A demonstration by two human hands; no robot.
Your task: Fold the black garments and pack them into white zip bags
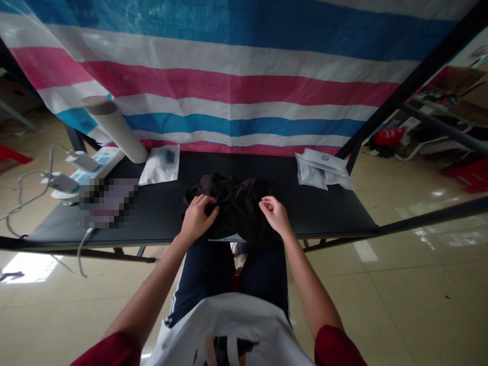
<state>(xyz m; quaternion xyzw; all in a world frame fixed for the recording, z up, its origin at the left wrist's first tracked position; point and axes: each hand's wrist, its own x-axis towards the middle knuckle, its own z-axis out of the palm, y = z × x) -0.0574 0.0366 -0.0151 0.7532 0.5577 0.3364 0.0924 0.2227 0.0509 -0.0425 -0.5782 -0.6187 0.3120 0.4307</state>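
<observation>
White tee (229,323), maroon sleeves (336,347)

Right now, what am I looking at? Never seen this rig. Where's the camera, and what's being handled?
No machine here: the one view comes from a camera worn on a person's head, looking forward and down, so the arms enter from the bottom. The left hand and right hand are both on a crumpled dark cloth, at the edge of a black table. I can't tell whether either has hold of it. Also on the table are white packets, a white bag and a power strip.
</observation>
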